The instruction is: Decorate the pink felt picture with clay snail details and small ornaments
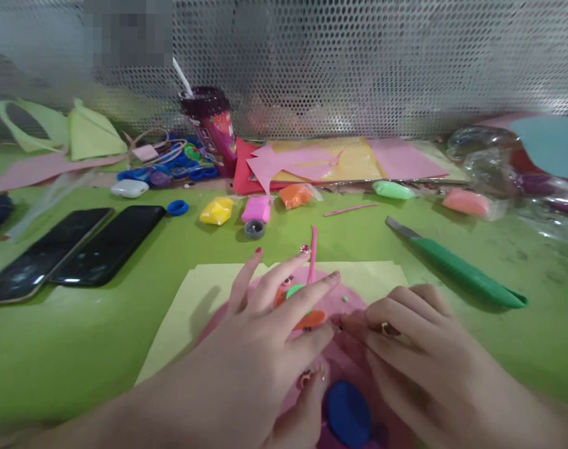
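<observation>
On the smooth green table (78, 349), a round pink piece (346, 358) lies over flat, pale yellow paper (176, 330), its face dotted with orange shapes (314, 320), a green blob (294, 291) and a glossy blue disc (348, 413). The left hand (265, 330) spreads over it, fingers fanned; the right hand (419, 340) curls beside it, fingertips drawn together near the left index tip, though I can't tell whether they pinch anything. Beyond stands a slim pink stick (313, 249), with a ribbed green knife (466, 271) to the right.
</observation>
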The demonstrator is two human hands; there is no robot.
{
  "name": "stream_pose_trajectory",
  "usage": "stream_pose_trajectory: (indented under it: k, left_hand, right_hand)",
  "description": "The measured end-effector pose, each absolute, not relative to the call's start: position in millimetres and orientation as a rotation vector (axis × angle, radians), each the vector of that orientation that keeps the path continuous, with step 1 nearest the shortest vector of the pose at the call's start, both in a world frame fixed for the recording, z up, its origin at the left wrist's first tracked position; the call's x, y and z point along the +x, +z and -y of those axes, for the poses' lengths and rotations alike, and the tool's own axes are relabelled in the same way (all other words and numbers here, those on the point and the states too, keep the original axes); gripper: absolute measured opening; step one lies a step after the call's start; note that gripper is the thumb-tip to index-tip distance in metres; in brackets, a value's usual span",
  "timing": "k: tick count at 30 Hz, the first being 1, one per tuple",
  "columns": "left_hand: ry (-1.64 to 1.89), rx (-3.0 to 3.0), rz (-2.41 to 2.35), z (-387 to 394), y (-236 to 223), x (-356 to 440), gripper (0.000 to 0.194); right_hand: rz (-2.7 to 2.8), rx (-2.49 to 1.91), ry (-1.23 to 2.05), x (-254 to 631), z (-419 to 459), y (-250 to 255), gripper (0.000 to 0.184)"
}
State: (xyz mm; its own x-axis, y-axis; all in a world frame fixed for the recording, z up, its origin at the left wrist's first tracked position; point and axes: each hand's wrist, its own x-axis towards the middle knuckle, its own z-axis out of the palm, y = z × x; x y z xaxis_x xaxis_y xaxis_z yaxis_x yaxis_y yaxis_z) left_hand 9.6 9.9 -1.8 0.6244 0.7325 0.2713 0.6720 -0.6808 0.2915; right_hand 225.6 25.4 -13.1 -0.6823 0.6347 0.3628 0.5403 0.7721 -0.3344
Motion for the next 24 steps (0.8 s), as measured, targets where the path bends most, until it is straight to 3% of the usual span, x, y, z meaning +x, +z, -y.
stream_pose_trajectory:
  k: [11,16,24]
  left_hand:
    - [0.564,2.672,-1.150,-10.3,-5.4,11.9,0.033]
    - [0.544,2.675,-1.132,-10.6,-4.4,12.6,0.024]
    - [0.716,2.684,-1.250,-10.9,0.3,4.2,0.038]
  right_hand:
    - [2.586,-0.871,0.244,221.3,-29.2,-10.2,0.028]
    - [2.568,-0.842,0.224,223.2,-28.6,-6.7,0.021]
    - [2.544,-0.773,0.210,220.7,-28.9,-9.8,0.024]
